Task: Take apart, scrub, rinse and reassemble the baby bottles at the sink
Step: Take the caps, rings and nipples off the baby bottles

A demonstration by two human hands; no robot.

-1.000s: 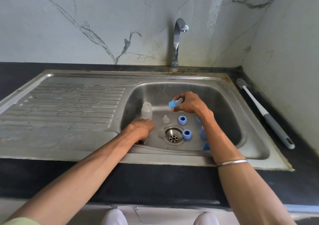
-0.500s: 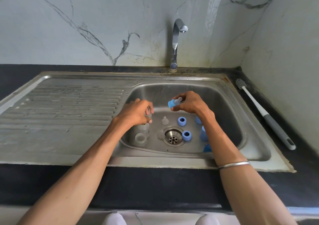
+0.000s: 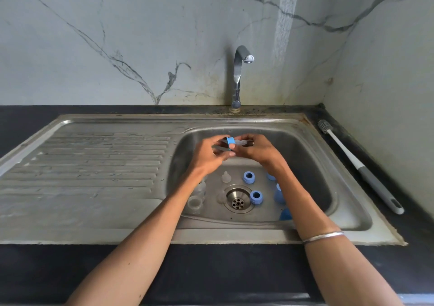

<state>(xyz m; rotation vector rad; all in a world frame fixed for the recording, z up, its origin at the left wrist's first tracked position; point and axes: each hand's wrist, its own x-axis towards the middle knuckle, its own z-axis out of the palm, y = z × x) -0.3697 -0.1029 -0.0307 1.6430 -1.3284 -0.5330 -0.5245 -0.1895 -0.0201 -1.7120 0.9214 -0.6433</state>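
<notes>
Both hands meet above the sink basin point(image 3: 312, 164). The left hand point(image 3: 206, 156) has its grip clamped on a clear bottle point(image 3: 219, 150), and the right hand point(image 3: 257, 150) pinches the blue collar with teat point(image 3: 232, 143) at the bottle's mouth. The bottle's long axis lies nearly level, mouth toward the right hand. Below the grip, on the basin floor, lie a loose teat point(image 3: 226, 177), two blue rings point(image 3: 249, 177) and another clear bottle point(image 3: 196, 202). Far right of the grip, a bottle brush point(image 3: 361, 168) lies on the worktop point(image 3: 211, 270).

Both hands point(image 3: 234, 153) together on a blue-ringed bottle point(image 3: 231, 144) above sink point(image 3: 312, 146)
</notes>
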